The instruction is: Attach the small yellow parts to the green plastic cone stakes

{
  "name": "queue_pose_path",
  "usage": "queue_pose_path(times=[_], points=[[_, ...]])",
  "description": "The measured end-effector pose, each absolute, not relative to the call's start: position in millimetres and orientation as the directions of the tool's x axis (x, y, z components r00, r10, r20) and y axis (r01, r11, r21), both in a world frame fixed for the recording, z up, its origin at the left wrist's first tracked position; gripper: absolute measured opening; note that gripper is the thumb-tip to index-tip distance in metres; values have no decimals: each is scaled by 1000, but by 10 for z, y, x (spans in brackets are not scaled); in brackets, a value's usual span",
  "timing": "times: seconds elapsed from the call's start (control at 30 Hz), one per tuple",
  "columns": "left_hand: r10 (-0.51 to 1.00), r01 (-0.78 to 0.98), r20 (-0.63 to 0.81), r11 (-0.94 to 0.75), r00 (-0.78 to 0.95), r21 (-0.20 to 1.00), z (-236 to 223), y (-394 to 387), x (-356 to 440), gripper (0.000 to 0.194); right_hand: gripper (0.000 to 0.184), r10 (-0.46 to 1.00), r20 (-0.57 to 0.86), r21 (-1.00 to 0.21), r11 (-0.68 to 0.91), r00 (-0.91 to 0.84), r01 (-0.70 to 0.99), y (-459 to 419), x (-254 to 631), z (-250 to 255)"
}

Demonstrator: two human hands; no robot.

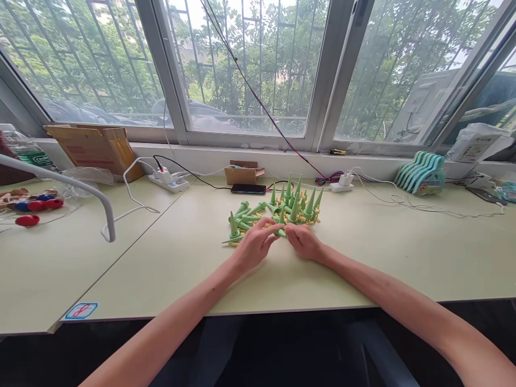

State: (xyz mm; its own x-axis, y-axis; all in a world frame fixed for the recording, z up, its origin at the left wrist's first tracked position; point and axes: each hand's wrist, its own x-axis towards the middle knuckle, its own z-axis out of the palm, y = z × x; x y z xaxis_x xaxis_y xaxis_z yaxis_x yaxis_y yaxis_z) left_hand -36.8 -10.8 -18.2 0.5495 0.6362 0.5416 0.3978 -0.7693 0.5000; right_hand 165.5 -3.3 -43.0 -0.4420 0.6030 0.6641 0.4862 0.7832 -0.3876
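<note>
Above the middle of the table, my left hand (256,242) pinches a green plastic watering spike (280,233) between thumb and fingers. My right hand (303,241) is closed at the other end of the same spike, its fingers curled and partly hidden. Just behind my hands, several green cone-shaped watering spikes (294,207) with small yellow valves stand point up in a cluster. Beyond my left hand, more green watering spikes (246,219) lie in a loose heap, and one (234,226) stands upright at its left edge.
A phone (249,188) lies before a small open cardboard box (244,173). Power strips (169,181) and cables run along the back. Teal hangers (421,173) stand at the right. A grey curved tube (92,191) arches over the left, near red and blue round pieces (38,205).
</note>
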Motion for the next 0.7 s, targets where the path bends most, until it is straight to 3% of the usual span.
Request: queue_pose_path(times=[0.23,0.37,0.53,0.7], points=[[784,377,507,-618,358,689,-148,-121,-289,36,38,600,701,-349,759,-385,549,-27,1626,-458],[878,282,381,-459,290,843,-94,-135,-282,32,37,603,721,-364,748,-341,555,-22,1626,-469],[918,47,175,-205,355,978,-11,-150,-286,32,38,594,724,-363,761,-352,538,-33,1634,-436],[850,19,56,-78,523,997,22,-176,-285,39,36,575,707,-361,794,-412,490,-39,1643,-422]])
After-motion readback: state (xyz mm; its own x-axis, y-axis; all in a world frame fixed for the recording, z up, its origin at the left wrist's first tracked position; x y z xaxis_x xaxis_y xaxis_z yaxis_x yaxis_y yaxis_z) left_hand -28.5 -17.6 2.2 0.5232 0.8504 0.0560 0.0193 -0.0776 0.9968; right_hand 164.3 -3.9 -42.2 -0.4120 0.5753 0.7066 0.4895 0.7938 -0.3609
